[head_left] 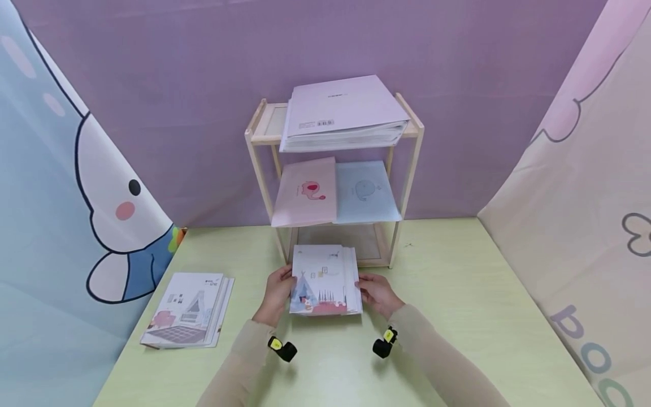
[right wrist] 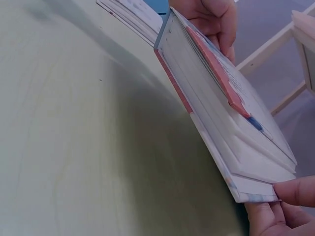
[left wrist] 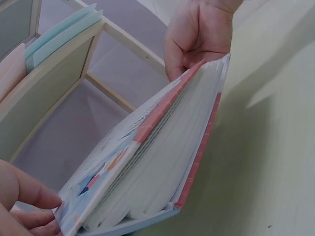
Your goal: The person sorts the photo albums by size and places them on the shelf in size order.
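Left grip (head_left: 277, 289), right grip (head_left: 376, 291) holding book (head_left: 320, 282); rack (head_left: 267, 139) behind.

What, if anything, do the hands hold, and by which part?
The central book, by opposite side edges: the left hand grips one, the right hand the other.

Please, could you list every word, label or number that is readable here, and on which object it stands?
"o" on the right curtain; neighbouring letters unclear.
Held book: cover characters too small to read.
Left book: also too small.
Top stack: printed marks too small.
Pink booklet, blue booklet: tiny marks, unreadable.
Yellow wrist labels: unreadable.
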`<state>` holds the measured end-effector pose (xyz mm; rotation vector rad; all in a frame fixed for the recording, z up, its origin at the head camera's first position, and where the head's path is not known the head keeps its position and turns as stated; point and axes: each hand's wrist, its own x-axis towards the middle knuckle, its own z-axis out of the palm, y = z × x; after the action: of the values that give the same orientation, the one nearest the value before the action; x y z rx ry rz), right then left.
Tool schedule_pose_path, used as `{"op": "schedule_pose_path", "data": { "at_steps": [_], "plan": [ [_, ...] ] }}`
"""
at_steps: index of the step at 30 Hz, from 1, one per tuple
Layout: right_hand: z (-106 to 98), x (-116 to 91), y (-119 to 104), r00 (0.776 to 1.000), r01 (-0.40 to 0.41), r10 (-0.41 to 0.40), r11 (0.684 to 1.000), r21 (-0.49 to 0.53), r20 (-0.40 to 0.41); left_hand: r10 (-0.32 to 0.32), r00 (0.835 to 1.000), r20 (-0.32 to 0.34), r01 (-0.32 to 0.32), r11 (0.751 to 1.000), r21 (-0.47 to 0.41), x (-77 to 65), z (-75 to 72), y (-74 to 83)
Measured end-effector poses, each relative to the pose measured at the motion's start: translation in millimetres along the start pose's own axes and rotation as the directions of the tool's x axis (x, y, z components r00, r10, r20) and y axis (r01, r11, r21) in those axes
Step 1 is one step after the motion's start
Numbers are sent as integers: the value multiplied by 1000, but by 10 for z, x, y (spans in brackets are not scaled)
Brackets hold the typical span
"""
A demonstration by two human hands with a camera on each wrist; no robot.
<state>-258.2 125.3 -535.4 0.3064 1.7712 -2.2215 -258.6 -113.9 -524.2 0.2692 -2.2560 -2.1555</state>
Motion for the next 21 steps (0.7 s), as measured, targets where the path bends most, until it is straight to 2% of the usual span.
{"op": "schedule_pose_path", "data": {
  "at_steps": [9,13,16,20,21],
  "plan": [
    [35,28,-41,1000,25,-25,1000,12,-13,27,999,26,-28,999,19,14,-7,65],
    [47,58,-64,999,35,-35,999,-8,-10,19,998,59,-20,1000,17,-64,-22,222],
    [52,75,-80,999,36,-36,999,-18,-12,18,998,63,-20,1000,23,-30,-22,202],
    [60,101,-99,999,21,-21,999,-38,-23,23,999,37,-25,998,53,119,-10,33],
    [61,113,-104,999,21,-22,999,-48,-25,29,999,31,-31,997,65,134,-6,33]
  ]
}}
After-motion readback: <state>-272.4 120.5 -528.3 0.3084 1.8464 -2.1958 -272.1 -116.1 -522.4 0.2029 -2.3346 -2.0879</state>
